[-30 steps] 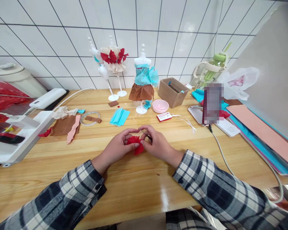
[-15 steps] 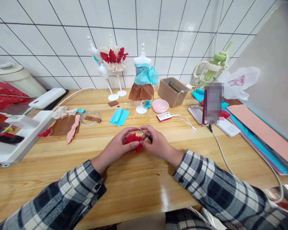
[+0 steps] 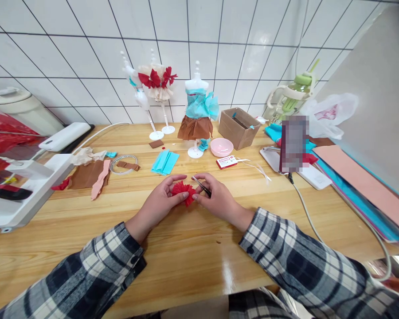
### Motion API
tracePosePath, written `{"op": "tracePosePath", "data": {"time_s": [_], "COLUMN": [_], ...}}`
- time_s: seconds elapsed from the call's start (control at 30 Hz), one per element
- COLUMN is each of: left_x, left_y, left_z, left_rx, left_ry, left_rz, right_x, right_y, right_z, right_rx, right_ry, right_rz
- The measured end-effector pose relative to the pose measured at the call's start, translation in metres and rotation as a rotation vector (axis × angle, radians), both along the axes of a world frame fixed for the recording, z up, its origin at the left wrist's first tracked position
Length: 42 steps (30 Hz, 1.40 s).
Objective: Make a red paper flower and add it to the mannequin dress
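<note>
My left hand is closed on a red crepe-paper flower, pinching it with the thumb on top. The flower is a frilled, round bunch with a ragged edge. Across from it, my right hand keeps a pair of tweezers tucked in its fingers, pale tips pointing up and left and dark body against the palm. The right thumb tip is at the flower's right edge. Behind the hands stands a small dress form in a turquoise top and brown paper skirt.
Folded turquoise paper, a pink bowl, a red-and-white box and a cardboard box lie beyond my hands. A tape ring and paper scraps are left, near a power strip. A phone stands right.
The red flower has shifted slightly left and turned in my left hand. My right fingers and the tweezers have drawn a little apart from the left fingertips.
</note>
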State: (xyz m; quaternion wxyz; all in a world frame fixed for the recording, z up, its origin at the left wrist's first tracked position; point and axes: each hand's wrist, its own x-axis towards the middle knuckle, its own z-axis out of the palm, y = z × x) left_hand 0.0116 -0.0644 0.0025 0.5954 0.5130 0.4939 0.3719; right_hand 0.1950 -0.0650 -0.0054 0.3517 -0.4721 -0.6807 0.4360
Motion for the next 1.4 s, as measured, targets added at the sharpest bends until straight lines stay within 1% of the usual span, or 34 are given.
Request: {"op": "tracePosePath", "data": {"time_s": [0.13,0.23,0.33,0.4,0.57,0.73,0.9,0.97,1.07,1.23,1.3,1.4], "left_x": [0.0001,-0.0010,-0.0021,-0.0023,-0.0006,0.0007,0.0005,0.0001,-0.0005,-0.0019,-0.0024,-0.0027], "left_y": [-0.0004,-0.0006,-0.0005,-0.0001,-0.0002,-0.0024,-0.0020,-0.0011,-0.0001,0.0003,0.0004,0.0008], "left_z": [-0.0006,0.0002,0.0011,0.0010,0.0005,0.0043,0.0052,0.0040,0.0016,-0.0017,-0.0024,-0.0028], "left_rx": [-0.023,-0.013,-0.009,-0.011,-0.039,-0.063,-0.094,-0.080,-0.037,-0.002,-0.005,-0.026], "left_ry": [-0.044,-0.031,-0.005,0.000,-0.062,-0.166,-0.206,-0.186,-0.105,-0.023,-0.023,-0.078], "left_rz": [0.001,-0.027,-0.078,-0.080,-0.019,0.050,0.093,0.082,0.039,-0.004,0.001,0.023], "right_x": [-0.0007,-0.0002,0.0011,0.0018,0.0008,-0.0008,0.0002,0.0006,0.0002,-0.0007,-0.0002,0.0019], "right_y": [0.0005,0.0010,0.0002,-0.0009,-0.0020,-0.0014,-0.0006,0.0001,0.0005,0.0008,0.0014,0.0022], "right_z": [-0.0013,-0.0036,-0.0045,-0.0036,-0.0005,0.0008,-0.0004,-0.0013,-0.0021,-0.0020,-0.0016,-0.0004], "right_rx": [0.007,0.010,0.045,0.068,0.040,-0.015,0.008,0.017,-0.012,-0.041,-0.038,-0.033], "right_ry": [0.024,0.048,0.016,-0.018,-0.028,0.013,-0.001,0.024,0.044,0.023,0.017,0.028], "right_rz": [-0.016,-0.015,0.007,0.021,0.025,0.021,-0.010,-0.033,-0.026,-0.054,-0.069,-0.074]}}
